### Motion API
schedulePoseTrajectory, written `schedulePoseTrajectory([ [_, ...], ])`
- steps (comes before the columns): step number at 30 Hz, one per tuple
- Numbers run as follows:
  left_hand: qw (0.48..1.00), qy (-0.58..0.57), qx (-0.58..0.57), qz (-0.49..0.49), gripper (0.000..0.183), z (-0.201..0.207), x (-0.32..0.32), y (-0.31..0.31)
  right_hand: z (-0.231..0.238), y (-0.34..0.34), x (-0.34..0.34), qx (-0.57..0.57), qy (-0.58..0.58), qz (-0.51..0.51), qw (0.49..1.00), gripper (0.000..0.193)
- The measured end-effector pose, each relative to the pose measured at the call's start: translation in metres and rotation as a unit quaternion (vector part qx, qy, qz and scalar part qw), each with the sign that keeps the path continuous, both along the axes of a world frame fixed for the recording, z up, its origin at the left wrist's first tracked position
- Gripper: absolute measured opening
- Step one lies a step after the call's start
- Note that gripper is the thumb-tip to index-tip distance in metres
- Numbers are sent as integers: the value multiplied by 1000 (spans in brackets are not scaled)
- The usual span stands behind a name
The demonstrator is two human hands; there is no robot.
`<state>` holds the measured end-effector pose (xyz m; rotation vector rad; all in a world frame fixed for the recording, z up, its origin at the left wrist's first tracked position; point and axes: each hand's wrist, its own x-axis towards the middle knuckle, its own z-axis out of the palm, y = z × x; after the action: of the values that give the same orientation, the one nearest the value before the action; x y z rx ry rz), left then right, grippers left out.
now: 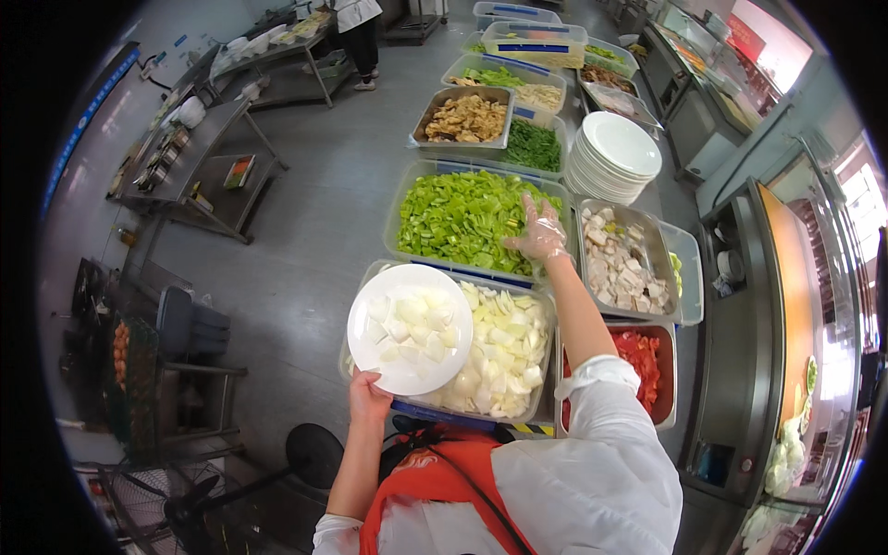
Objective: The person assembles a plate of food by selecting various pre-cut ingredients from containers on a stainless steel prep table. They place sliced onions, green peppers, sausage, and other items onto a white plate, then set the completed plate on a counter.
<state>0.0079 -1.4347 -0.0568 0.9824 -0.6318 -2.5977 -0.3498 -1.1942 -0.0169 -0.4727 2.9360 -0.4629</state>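
My left hand (pixel 367 400) grips the near rim of a round white plate (pixel 410 329) that carries pieces of chopped white onion. The plate hovers over a clear tub of chopped white onion (pixel 507 356). My right hand (pixel 539 231), in a thin clear glove, reaches forward with fingers spread over the right end of a clear tub of chopped green pepper (pixel 467 217). It holds nothing that I can see.
A metal tray of pale sliced meat (pixel 622 262) lies right of the peppers, a red tray of chopped red vegetable (pixel 647 365) below it. A stack of white plates (pixel 612 155) and more food trays stand farther on. A steel counter (pixel 749 351) runs on the right. A person stands far back.
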Motion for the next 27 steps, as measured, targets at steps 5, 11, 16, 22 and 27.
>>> schedulePoseTrajectory([
  [5,1000,9,-21,-17,71,-3,-20,8,-27,-23,-49,106,-77,44,990,93],
  [11,999,6,-23,-21,67,-17,-66,26,-58,-24,-65,16,-47,51,997,65],
  [16,1000,1,-6,-21,69,-1,-114,48,-69,-9,-87,-133,-38,49,989,38],
  [22,1000,10,2,-22,65,-16,-147,57,11,-21,-37,-307,-71,150,937,31],
  [27,1000,11,8,-27,65,-21,-161,64,41,-53,39,-75,-6,272,959,51],
])
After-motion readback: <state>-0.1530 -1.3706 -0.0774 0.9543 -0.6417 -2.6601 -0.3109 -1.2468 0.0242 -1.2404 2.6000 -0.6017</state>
